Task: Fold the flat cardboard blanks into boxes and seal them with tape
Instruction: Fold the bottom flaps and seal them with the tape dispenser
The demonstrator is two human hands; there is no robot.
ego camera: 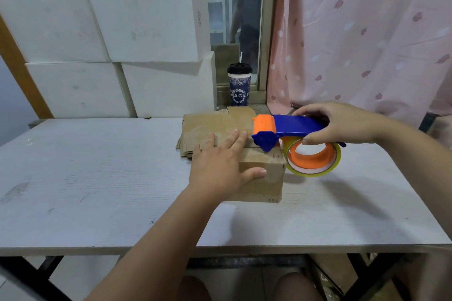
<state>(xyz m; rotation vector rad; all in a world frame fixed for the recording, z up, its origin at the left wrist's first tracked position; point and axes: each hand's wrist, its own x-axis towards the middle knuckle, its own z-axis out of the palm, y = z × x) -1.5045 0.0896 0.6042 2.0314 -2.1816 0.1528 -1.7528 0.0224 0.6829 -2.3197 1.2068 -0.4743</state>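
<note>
Both hands work: left hand (216, 170) spread flat pinning the box (263, 173), right hand (342, 124) gripping the tape dispenser (291, 129), which should pull straight along the seam.

The left hand (216, 168) covers much of the small brown cardboard box's (265, 173) top. The stack of flat brown cardboard blanks (208, 127) is partly hidden behind it. The white desk (97, 178) runs off both side edges.

A single head-worn wide-angle camera looks forward and down. The white counter (97, 178) fills mid-frame, close below.
</note>
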